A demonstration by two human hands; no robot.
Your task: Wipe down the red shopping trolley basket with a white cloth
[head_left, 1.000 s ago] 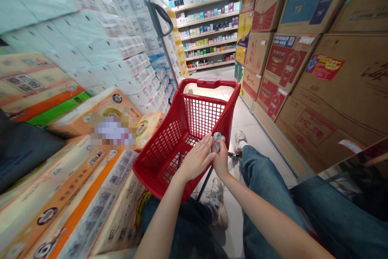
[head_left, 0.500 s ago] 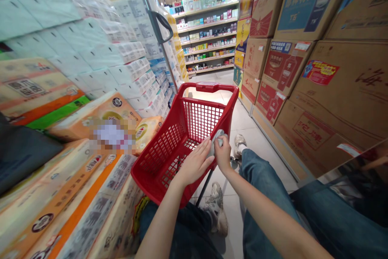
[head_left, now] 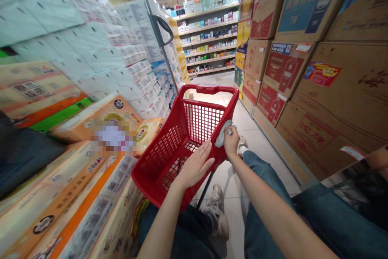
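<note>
A red plastic shopping basket (head_left: 157, 166) with grid walls and a long pull handle (head_left: 151, 20) stands tilted between my knees. My right hand (head_left: 231, 140) is closed around a crumpled grey-white cloth (head_left: 222, 134) and presses it against the outside of the basket's right wall. Flat on the right rim rests my left hand (head_left: 197, 165), fingers stretched out towards the far end and holding nothing. The basket's inside shows only its red grid floor, partly hidden by my left forearm.
Tissue packs (head_left: 91, 190) are piled close on the left, with white paper bundles (head_left: 121, 65) stacked behind. Cardboard cartons (head_left: 303, 125) line the right side on a low base. Product shelves (head_left: 209, 36) stand at the aisle's far end, beyond the tiled floor (head_left: 257, 129).
My right hand has slid the cloth forward and to the right along the basket's outer side, away from my left hand. The left hand has stayed nearly still on the rim.
</note>
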